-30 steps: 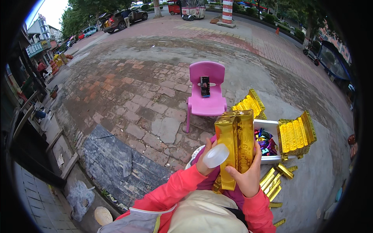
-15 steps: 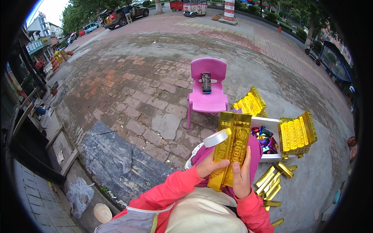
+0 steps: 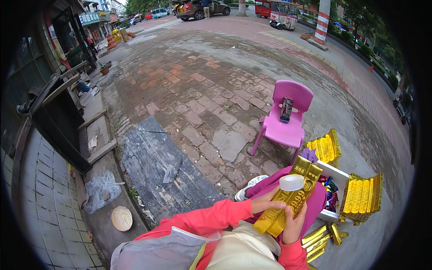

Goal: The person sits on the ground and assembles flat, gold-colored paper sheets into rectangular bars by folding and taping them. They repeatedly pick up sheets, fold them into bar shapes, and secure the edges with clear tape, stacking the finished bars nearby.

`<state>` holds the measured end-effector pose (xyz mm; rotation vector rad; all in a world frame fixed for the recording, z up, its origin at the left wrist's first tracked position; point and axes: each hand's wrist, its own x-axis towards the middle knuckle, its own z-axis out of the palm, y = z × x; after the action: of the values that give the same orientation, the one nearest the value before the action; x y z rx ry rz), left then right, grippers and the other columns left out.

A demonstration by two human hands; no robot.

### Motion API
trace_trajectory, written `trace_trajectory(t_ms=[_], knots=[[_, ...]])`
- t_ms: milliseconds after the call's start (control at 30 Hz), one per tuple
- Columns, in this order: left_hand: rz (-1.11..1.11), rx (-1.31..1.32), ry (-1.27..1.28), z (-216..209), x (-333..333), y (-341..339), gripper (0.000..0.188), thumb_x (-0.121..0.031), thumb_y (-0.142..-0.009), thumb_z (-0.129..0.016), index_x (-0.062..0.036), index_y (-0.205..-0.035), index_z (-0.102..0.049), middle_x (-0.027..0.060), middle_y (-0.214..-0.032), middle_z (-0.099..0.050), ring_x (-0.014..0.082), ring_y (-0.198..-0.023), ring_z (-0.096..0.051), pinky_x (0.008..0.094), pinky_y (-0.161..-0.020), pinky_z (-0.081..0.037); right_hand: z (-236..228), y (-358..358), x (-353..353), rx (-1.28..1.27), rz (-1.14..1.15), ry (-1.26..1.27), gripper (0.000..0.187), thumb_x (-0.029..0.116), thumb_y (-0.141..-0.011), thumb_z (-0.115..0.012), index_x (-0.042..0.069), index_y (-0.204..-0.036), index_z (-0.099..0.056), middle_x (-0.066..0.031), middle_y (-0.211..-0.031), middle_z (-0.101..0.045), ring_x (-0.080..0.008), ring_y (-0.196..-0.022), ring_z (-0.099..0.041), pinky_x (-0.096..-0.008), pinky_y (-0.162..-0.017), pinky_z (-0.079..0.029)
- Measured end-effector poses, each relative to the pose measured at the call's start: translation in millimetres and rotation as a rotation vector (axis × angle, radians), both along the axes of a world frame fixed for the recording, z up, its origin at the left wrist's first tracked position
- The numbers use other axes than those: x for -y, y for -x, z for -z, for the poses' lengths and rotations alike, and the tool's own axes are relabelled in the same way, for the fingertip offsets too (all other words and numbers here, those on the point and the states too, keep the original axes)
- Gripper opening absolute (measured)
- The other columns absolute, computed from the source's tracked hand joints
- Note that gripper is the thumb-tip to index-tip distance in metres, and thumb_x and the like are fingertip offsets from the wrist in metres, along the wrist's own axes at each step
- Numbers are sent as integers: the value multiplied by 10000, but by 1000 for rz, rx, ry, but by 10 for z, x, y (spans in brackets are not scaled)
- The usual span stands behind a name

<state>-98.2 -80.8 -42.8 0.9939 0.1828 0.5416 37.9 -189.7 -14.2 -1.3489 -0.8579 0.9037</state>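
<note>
Holding fingers: the left hand (image 3: 264, 203) is clamped on the near left part of the gold box (image 3: 294, 198), thumb on the printed face; the right hand (image 3: 293, 225) pinches its right edge. Fingers behind the box are hidden.
Gold box: between both hands, tilted over the purple trouser leg (image 3: 316, 201), far end leaning right. Whether it is one folded piece or two side by side, I cannot tell.
Tape roll: the pale tape roll (image 3: 291, 187) sits over the printed face, just beyond the left fingers; what holds it there is unclear.
Steady grip: as I judge it, even, light pressure from both thumbs suits this thin, shiny surface; squeezing hard could crease it. Keeping the long edges level and the roll off the face would help.
Right of the knee: a white foam box (image 3: 334, 170) holds shiny coloured foil (image 3: 332, 193). A gold stack (image 3: 362, 194) stands at its right, a smaller stack (image 3: 325, 146) on its far side; loose gold bars (image 3: 317, 243) lie nearer.
Pink chair: beyond the knees, the chair (image 3: 283, 130) bears a phone (image 3: 286, 109).
Left ground: a dark board (image 3: 166, 171), then a plastic bag (image 3: 102, 191) and a round bowl (image 3: 121, 218).
</note>
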Motion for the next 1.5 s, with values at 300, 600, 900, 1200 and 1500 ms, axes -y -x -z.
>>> trace_trajectory(t_ms=[300,600,900,1200,1500], knots=[[44,-86,17,119,220,249,935,-280,-893,-726,-37,-1590,-152,134,-1546,-367,227,-1431,-351,385,-1178,-293,258,11,320,-24,-106,45,593,101,-958,-648,-19,-1447,-334,-127,-1314,-540,-198,-1191,-545,-330,-1034,-435],[59,-135,22,-20,280,312,989,-293,-885,-742,-44,-1600,-106,133,-1555,-351,225,-1445,-327,379,-1184,-275,254,-10,366,-16,-88,26,605,72,-944,-658,-9,-1448,-333,-122,-1317,-536,-194,-1184,-550,-326,-1025,-443],[29,-134,17,10,286,309,1041,-325,-883,-747,-62,-1609,-50,127,-1577,-319,228,-1460,-307,384,-1187,-267,66,-166,339,40,-232,4,594,230,-1035,-534,-73,-1480,-285,-169,-1389,-475,-241,-1274,-478,-361,-1100,-362],[71,-203,90,-79,307,357,1069,-350,-873,-751,-68,-1613,-34,113,-1603,-278,224,-1481,-263,384,-1202,-225,348,-1104,-345,1134,114,253,485,205,-946,-637,-31,-1346,-500,-267,-1479,-405,-416,-1378,-367,-493,-1146,-293],[120,-161,56,99,281,348,998,-347,-880,-747,-58,-1593,-112,116,-1457,-417,205,-1283,-475,380,-1111,-362,427,-889,-478,1006,204,76,588,192,-882,-722,-30,-1356,-454,-275,-1453,-425,-436,-1352,-391,-494,-1141,-304]])
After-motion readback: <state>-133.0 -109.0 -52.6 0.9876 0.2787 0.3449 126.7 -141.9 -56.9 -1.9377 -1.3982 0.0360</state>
